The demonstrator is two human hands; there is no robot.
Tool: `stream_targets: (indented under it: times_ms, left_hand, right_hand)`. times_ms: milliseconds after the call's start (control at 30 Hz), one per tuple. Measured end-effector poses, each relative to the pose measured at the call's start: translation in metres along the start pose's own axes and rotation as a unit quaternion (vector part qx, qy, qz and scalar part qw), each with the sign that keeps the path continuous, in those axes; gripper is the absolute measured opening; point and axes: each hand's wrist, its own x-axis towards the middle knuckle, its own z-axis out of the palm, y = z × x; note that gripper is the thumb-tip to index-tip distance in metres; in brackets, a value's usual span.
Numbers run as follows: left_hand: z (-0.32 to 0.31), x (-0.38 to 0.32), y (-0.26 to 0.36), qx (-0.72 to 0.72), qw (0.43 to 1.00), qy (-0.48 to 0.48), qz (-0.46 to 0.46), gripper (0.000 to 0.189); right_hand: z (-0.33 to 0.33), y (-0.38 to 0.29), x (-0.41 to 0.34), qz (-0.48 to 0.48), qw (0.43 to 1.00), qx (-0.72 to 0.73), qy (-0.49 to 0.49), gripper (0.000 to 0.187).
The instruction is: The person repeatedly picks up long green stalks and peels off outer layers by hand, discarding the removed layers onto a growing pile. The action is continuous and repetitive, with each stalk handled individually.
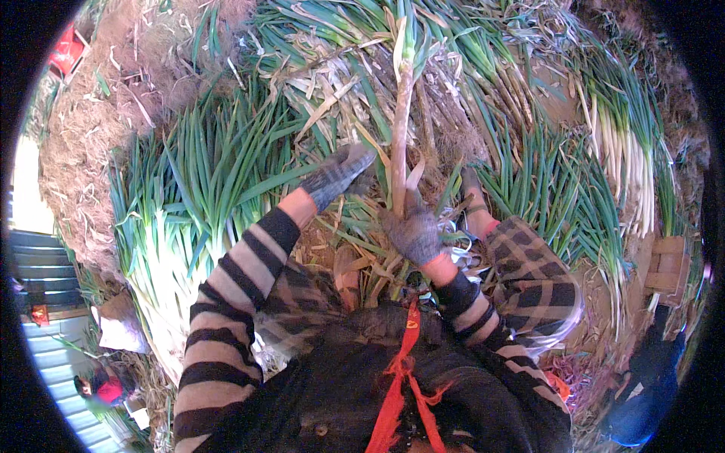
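Observation:
My right hand [416, 229], in a grey knit glove, is closed around the lower end of a long green onion stalk [401, 122] with brownish outer skin. The stalk points away from me, its green leaves at the top of the view. To the left of the stalk is my left hand [345, 170], gloved too and slightly blurred, apart from it with nothing seen in it; its fingers are extended, the thumb is hard to make out. Beyond both hands lie unpeeled green onions [447, 105] with roots and dry peelings. Peeled leaves and scraps [368, 272] cover the ground between my legs.
Piled green onions with white stems [164, 255] lie at left, more bundles [620, 153] at right. A large heap of dry roots [85, 170] rises at far left. A wooden crate [668, 272] stands at far right. Another person [107, 385] is at lower left.

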Motion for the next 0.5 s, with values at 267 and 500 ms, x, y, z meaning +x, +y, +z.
stream_targets:
  times_ms: [267, 500]
  left_hand:
    - [-0.008, 0.044, 0.029, -0.178, 0.982, 0.059, 0.029, 0.043]
    - [-0.013, 0.051, 0.041, -0.105, 0.947, 0.287, 0.104, 0.038]
  right_hand:
    - [-0.055, -0.026, -0.107, -0.151, 0.981, 0.081, -0.089, 0.039]
    - [-0.061, 0.005, -0.12, -0.271, 0.956, -0.11, -0.021, 0.057]
